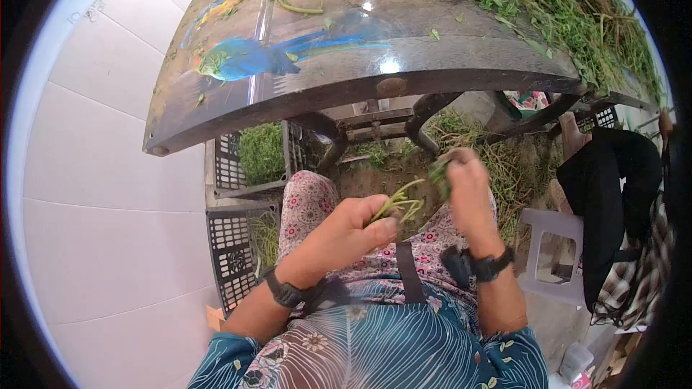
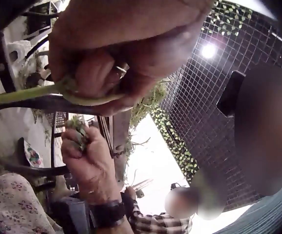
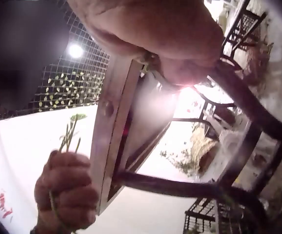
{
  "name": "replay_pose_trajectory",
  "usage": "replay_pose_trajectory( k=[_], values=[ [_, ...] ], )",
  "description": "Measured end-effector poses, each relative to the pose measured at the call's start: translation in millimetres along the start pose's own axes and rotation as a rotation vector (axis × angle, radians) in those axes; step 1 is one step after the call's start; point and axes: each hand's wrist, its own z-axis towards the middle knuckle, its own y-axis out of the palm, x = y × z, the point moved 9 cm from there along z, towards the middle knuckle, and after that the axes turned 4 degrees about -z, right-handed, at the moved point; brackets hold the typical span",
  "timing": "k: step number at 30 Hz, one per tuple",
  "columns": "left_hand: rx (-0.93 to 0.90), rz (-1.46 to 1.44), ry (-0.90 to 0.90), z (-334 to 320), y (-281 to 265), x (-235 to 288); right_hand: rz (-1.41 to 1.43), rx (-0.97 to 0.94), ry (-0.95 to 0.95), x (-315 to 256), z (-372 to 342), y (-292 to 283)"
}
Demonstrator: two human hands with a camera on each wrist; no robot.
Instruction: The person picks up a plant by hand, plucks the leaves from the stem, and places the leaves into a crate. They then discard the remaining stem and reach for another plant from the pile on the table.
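Observation:
My left hand (image 1: 349, 227) grips several thin green stems (image 1: 405, 203), whose ends stick out past the thumb toward the other hand. To the right and slightly farther forward, my right hand (image 1: 470, 191) holds a small bunch of leafy greens (image 1: 440, 175) in curled fingers. The two hands are apart, above the lap. In the left wrist view a pale green stem (image 2: 26, 94) runs out from the fingers, and the right hand (image 2: 92, 158) clasps dark leaves (image 2: 77, 132). The right wrist view has the left hand (image 3: 67, 190) in a fist around upright stems (image 3: 70, 136).
A wooden table (image 1: 339, 75) with a painted blue bird stands ahead, greens heaped (image 1: 577, 14) on its far right. Black crates (image 1: 232, 252) with greens are at the left. Plant litter (image 1: 504, 173) covers the floor. A pale plastic stool (image 1: 549, 252) stands right, beside another person's dark clothing (image 1: 620, 187).

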Motion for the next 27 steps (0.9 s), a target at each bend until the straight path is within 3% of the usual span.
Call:
replay_pose_trajectory(
  k=[2,4,8,9,10,12,13,14,15,16,19,21,24,27],
  values=[
    [0.034,-0.135,-0.059,-3,-7,-2,0.464,0.056,0.325,29,14,-23],
    [0.11,-0.367,-0.031,1,-18,-7,0.615,-0.052,0.315,29,17,-23],
    [0.022,-0.43,-0.02,9,-8,-8,0.791,-0.17,0.444,29,-5,2],
    [0.019,-0.416,-0.034,10,-6,-9,0.808,-0.28,0.41,25,-10,13],
    [0.06,-0.353,-0.058,9,-8,-11,0.441,-0.385,0.137,10,-10,19],
    [0.108,-0.219,-0.089,11,-8,-11,0.165,-0.447,-0.032,-8,-17,34],
    [0.08,-0.117,-0.096,12,-8,-12,0.264,-0.419,0.067,-18,-20,43],
    [0.074,-0.108,-0.097,12,-7,-12,0.131,-0.37,-0.061,-30,-20,43],
    [0.072,-0.1,-0.101,11,-6,-12,0.221,-0.406,-0.013,-25,-21,48],
    [0.077,-0.092,-0.108,11,-5,-13,0.118,-0.382,-0.015,-32,-20,45],
    [0.123,-0.343,-0.086,13,-6,-21,0.163,-0.327,-0.004,-31,-15,35],
    [0.152,-0.348,-0.034,14,-7,-20,0.214,-0.292,0.031,-26,-14,29],
    [0.126,-0.197,-0.043,15,-5,-24,0.239,-0.095,-0.038,-24,-9,10],
    [0.144,-0.157,-0.11,10,-12,-25,0.624,0.072,0.23,9,1,-18]
  ],
)
